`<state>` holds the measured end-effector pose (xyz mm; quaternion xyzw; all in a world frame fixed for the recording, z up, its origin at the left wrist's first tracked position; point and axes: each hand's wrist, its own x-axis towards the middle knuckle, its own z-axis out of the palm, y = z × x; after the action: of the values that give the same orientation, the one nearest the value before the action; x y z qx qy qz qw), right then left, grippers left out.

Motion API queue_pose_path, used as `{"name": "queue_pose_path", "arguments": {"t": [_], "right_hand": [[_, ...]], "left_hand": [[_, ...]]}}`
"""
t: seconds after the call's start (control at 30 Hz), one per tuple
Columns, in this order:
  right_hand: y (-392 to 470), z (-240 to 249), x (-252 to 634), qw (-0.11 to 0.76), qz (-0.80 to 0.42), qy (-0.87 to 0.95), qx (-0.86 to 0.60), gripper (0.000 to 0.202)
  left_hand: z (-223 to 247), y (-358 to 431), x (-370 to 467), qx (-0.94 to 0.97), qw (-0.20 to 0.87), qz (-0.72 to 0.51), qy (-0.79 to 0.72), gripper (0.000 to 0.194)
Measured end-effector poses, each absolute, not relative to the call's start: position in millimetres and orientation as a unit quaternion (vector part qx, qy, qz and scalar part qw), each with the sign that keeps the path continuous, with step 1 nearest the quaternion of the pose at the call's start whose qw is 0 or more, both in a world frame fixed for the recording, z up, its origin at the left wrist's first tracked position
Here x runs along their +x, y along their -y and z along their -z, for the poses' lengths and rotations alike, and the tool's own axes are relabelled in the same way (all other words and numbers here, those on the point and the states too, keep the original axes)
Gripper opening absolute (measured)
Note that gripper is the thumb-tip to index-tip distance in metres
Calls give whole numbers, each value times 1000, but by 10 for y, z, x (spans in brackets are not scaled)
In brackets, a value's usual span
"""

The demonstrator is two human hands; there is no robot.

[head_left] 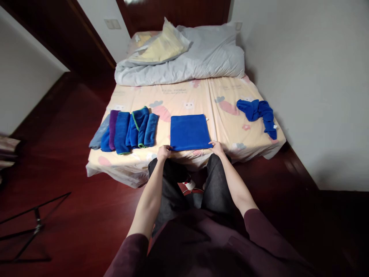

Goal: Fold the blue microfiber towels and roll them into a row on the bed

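Observation:
A blue towel (190,132) lies flat as a neat rectangle near the front edge of the bed. My left hand (164,152) pinches its near left corner, and my right hand (216,148) pinches the near right corner. A small white tag sticks out at the towel's far right corner. To the left lies a row of several rolled or folded towels (122,132), mostly blue, one purple, one greyish blue, some with green edging. Over on the right, a crumpled blue cloth (258,112) with a white tag rests on the sheet.
The bed's sheet (198,96) is cream with carrot prints. A grey quilt (213,50) and a yellow pillow (165,46) are heaped at the far end. A white wall (302,84) stands close on the right. On the floor at left is a black metal stand (37,223).

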<state>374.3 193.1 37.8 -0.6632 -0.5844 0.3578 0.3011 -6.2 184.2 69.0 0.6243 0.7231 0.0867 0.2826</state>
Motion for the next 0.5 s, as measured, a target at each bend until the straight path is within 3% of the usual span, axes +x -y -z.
{"name": "queue_pose_path", "arguments": {"t": [0.3,0.5], "right_hand": [[-2057,-260,3693,424,-304,584,-622,13],[-2173,-187,3623,473,-426,529,-561,21]], "left_hand": [[-556,-2002,36,556,283,-300,-722,25],[-368,-2159,43,497,320,-375,-714,22]]}}
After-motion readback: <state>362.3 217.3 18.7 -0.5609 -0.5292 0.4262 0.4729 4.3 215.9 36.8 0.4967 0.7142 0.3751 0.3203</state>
